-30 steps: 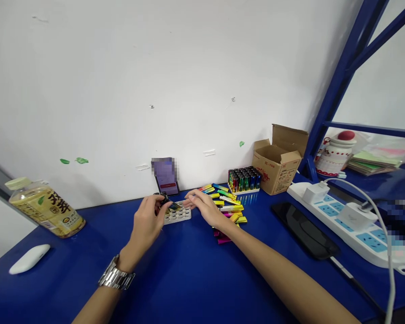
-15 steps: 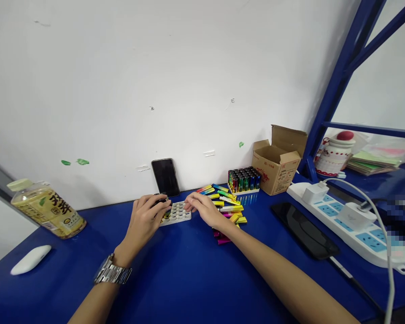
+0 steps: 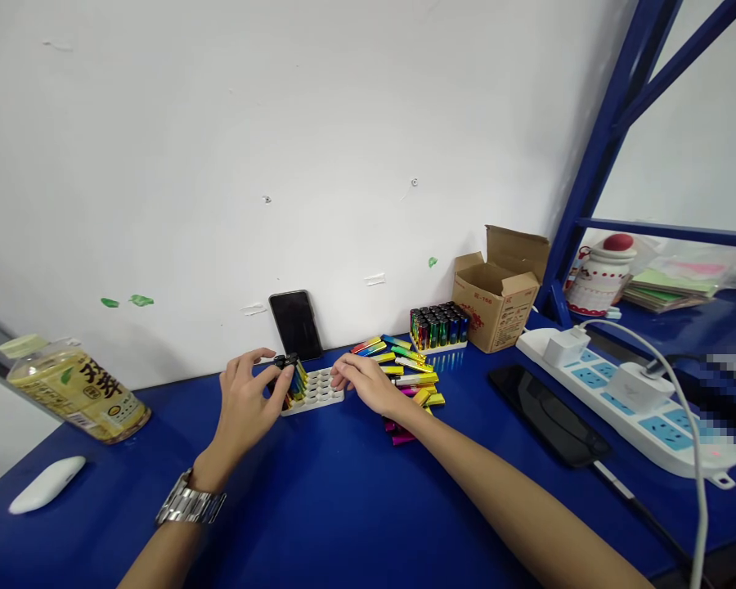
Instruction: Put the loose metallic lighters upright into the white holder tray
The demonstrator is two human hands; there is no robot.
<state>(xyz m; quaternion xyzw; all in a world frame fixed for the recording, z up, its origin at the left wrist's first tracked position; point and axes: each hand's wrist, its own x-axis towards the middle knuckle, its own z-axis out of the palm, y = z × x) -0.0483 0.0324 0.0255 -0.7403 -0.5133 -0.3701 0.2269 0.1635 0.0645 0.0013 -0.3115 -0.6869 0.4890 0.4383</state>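
A white tray with round holes lies on the blue table near the wall. My left hand is closed round a few colourful lighters that stand upright at the tray's left end. My right hand rests with its fingers flat on the tray's right edge. Just right of that hand lies a loose pile of shiny coloured lighters. A metal watch is on my left wrist.
A filled lighter tray and an open cardboard box stand at the back right. One phone leans on the wall, another phone lies flat. A power strip, a bottle, a white mouse and a blue rack surround them.
My left hand has brought the lighters it held down to the tray's left end and stood them upright. My right hand has stayed at the tray's right edge. The view shifted slightly.
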